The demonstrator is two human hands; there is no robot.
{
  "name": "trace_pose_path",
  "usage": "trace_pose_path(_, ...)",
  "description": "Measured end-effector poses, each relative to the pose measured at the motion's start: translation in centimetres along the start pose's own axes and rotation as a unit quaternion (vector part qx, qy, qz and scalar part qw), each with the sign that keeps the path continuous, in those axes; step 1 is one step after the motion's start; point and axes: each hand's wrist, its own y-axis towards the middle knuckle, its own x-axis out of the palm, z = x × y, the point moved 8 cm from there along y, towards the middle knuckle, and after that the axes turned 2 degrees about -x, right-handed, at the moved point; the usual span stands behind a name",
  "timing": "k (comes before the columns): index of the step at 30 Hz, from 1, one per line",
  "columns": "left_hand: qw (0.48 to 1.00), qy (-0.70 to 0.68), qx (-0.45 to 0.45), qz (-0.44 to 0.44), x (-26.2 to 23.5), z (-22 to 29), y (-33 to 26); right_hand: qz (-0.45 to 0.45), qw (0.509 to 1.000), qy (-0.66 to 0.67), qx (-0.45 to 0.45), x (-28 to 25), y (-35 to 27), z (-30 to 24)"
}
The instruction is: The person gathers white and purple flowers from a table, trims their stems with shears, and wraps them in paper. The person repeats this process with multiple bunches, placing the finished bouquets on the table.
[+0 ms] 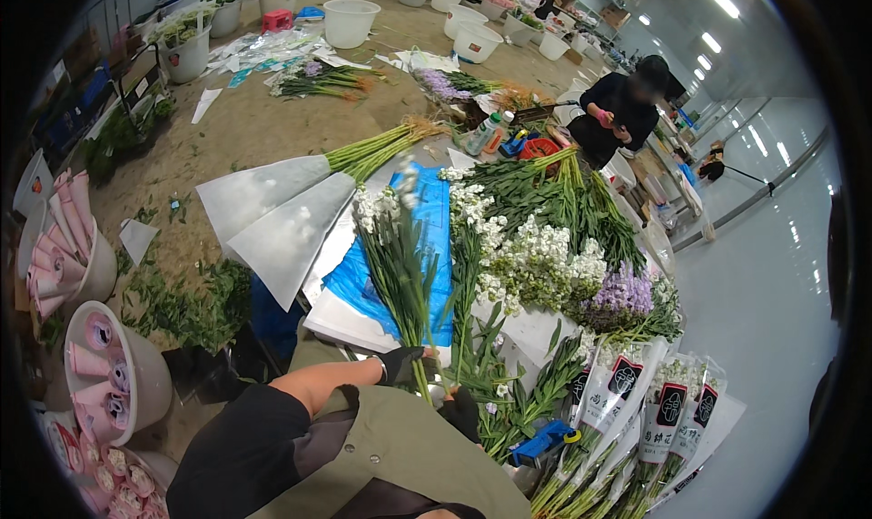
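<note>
My left hand [401, 363], in a black fingerless glove, is closed round the stems of a bunch of white-flowered stems [391, 278]. The blossoms point away from me over a blue plastic sheet [427, 212]. Close by the lower stem ends is my right hand [461, 410], also black-gloved. Its fingers are partly hidden, so its grip is unclear. Ahead and left, two white-wrapped bouquets [289, 201] lie with their stems pointing away. A large heap of white flowers [536, 260] and some purple flowers [622, 289] cover the table on the right.
Clear-sleeved bouquets [649, 419] and a blue tool [543, 440] lie at near right. Buckets of pink-wrapped bunches [150, 374] stand at left. Bottles [484, 133] and a red basket [539, 148] sit at the table's far side. Another person [618, 110] works beyond.
</note>
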Motion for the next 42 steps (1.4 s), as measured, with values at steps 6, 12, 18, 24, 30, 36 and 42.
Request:
trace_pose_path(6, 0.998, 0.047, -0.002, 0.038, 0.9, 0.3, -1.0, -0.039, 0.992, -0.111, -0.041, 0.7, 0.8, -1.6)
trace_pose_path(12, 0.998, 0.040, -0.023, 0.034, -0.8, -0.4, 0.2, -0.016, 0.990, -0.127, -0.052, 0.3, 0.8, -2.9)
trace_pose_path(18, 1.000, 0.019, -0.007, -0.017, 0.2, 0.2, -0.4, -0.011, 0.999, 0.007, -0.032, -0.1, 0.2, -2.1)
trace_pose_path(24, 1.000, -0.008, 0.006, -0.023, 0.3, 0.0, 0.1, -0.127, 0.967, 0.201, 0.087, 1.9, -0.8, 0.3)
trace_pose_path(30, 0.998, -0.053, -0.026, 0.030, 1.7, -0.2, -0.1, -0.135, 0.967, 0.155, 0.148, 2.9, -0.6, 3.6)
trace_pose_path(36, 0.998, -0.033, -0.027, -0.049, 1.1, -0.2, 0.2, -0.131, 0.982, 0.105, 0.081, 3.1, -0.3, 4.6)
trace_pose_path(42, 0.999, -0.014, 0.006, -0.048, 0.8, 0.2, -0.2, -0.108, 0.946, 0.282, 0.115, 2.6, -1.0, 2.8)
